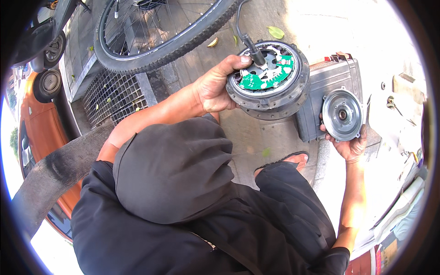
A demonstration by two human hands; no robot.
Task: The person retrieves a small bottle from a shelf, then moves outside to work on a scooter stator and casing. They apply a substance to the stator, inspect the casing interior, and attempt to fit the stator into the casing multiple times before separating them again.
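My left hand [217, 87] grips the rim of a wheel hub motor [275, 103], thumb on top and fingers partly hidden beneath. Its open face shows a green circuit board [266, 80], copper windings round the edge and a central shaft. A black cable [250, 46] runs up from the shaft. To the right, my right hand [350, 145] is closed around the lower edge of a round silver hub motor cover [343, 114]. The cover's face, with a bearing hole in the middle, is turned up. Motor and cover are apart from each other.
Behind the cover lies a dark grey hard case [330, 82]. A bicycle wheel [160, 55] with a black tyre rests beyond my left arm, near a metal floor grate [112, 96]. An orange car [43, 123] stands at far left. Fallen leaves [276, 32] dot the paving.
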